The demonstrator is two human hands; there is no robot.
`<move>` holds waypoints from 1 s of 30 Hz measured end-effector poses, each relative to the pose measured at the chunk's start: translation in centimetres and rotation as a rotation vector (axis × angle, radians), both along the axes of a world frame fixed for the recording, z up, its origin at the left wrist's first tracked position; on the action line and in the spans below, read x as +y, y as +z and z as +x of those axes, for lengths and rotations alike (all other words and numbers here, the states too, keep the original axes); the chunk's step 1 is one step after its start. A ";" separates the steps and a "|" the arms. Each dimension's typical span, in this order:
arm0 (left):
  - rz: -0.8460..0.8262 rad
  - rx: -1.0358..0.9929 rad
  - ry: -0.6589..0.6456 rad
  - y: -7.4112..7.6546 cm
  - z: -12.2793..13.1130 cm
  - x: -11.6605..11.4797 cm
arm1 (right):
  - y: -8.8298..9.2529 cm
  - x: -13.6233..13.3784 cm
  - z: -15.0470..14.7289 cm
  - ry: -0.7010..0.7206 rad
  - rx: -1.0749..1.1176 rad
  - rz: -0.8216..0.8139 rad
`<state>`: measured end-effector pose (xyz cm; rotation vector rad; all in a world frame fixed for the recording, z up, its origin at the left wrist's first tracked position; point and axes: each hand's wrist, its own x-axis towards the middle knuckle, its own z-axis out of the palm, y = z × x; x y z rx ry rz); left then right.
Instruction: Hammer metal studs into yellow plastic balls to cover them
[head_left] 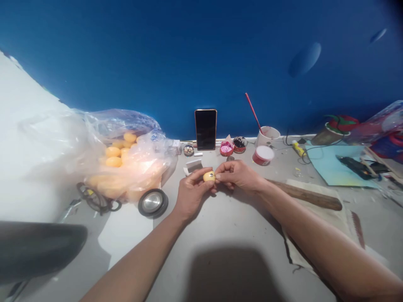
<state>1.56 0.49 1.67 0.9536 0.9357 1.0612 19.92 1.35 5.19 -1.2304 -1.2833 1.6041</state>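
Between the thumb and fingers of my left hand [194, 191] is a small yellow ball [208, 176] with a dark and white spot on it, like an eye. My right hand [237, 175] is closed in a pinch at the ball's right side. Whatever its fingertips hold, if anything, is too small to make out. Just behind my left hand lies a small whitish folded piece [192, 166]. Beyond the hands stand a red cup with pink bits [227, 148] and a red cup with black bits [240, 144].
A clear plastic bag [147, 147] with several orange-yellow balls [113, 162] fills the left. A round black-rimmed metal lid [153, 202] lies near it. A phone [205, 130] leans on the blue wall. To the right are a white cup [267, 136], a red tub [263, 155] and a wooden stick [305, 196] on cloth.
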 end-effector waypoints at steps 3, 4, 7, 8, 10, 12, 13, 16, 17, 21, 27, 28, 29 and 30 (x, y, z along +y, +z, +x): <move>0.004 -0.002 -0.002 0.0 0.0 0.0 | -0.2 0.0 0.0 -0.022 0.007 0.012; 0.006 -0.001 -0.001 0.0 0.0 0.0 | -0.3 0.0 0.0 -0.029 0.011 0.016; 0.013 0.006 0.005 0.1 0.0 -0.1 | -0.4 0.0 -0.1 -0.053 0.006 0.021; 0.015 0.006 0.008 0.2 0.0 -0.1 | -0.4 0.0 -0.1 -0.057 0.003 0.023; 0.021 0.002 0.012 0.2 0.0 -0.1 | -0.3 -0.1 0.0 -0.048 -0.006 0.031; 0.027 -0.011 0.015 0.2 0.1 -0.2 | -0.2 -0.1 0.0 -0.024 -0.014 0.039; 0.030 -0.016 0.015 0.1 0.1 -0.2 | -0.1 -0.1 0.1 -0.017 -0.018 0.040; 0.039 -0.024 0.019 0.0 0.1 -0.2 | -0.1 -0.1 0.1 -0.020 -0.028 0.032; 0.040 -0.023 0.019 -0.1 0.1 -0.2 | -0.1 -0.1 0.2 -0.025 -0.029 0.031; 0.032 -0.026 0.013 0.0 0.1 -0.2 | 0.0 0.0 0.2 -0.018 -0.034 0.029; 0.019 -0.021 0.011 0.1 0.1 -0.2 | -0.1 0.0 0.3 0.001 -0.013 0.024; 0.019 -0.019 0.010 0.0 0.0 -0.2 | -0.2 0.0 0.3 0.000 -0.011 0.023; 0.020 -0.019 0.009 0.0 0.0 -0.2 | -0.2 0.0 0.3 -0.004 -0.011 0.024; 0.022 -0.018 0.008 -0.1 0.0 -0.2 | -0.3 0.0 0.3 -0.006 -0.010 0.025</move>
